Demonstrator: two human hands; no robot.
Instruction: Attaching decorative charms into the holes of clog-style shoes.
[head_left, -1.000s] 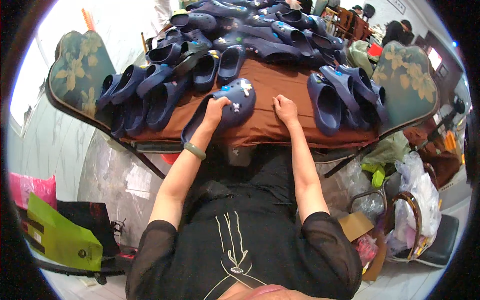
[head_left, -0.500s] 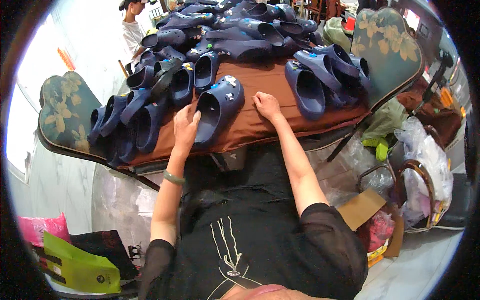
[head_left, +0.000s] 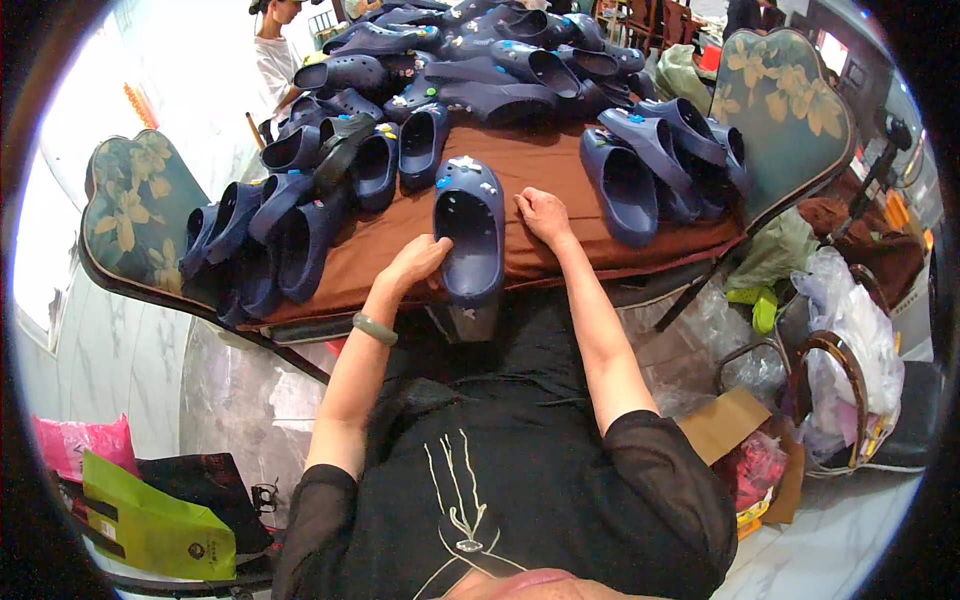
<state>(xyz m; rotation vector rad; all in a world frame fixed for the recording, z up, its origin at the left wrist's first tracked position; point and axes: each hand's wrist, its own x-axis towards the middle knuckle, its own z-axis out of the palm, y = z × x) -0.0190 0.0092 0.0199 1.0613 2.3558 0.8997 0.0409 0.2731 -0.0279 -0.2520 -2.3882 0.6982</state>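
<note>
both hands (head_left: 480,235) loosely flank one navy clog (head_left: 468,238).

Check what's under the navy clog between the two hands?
The navy clog lies on a brown cushion, its heel past the front edge. Left hand touches its side; right hand rests beside it. Its sole and the cushion directly beneath are covered.

bare brown cloth (head_left: 560,170) mid-table | clogs (head_left: 300,220) crowd left, right (also behind)
</note>
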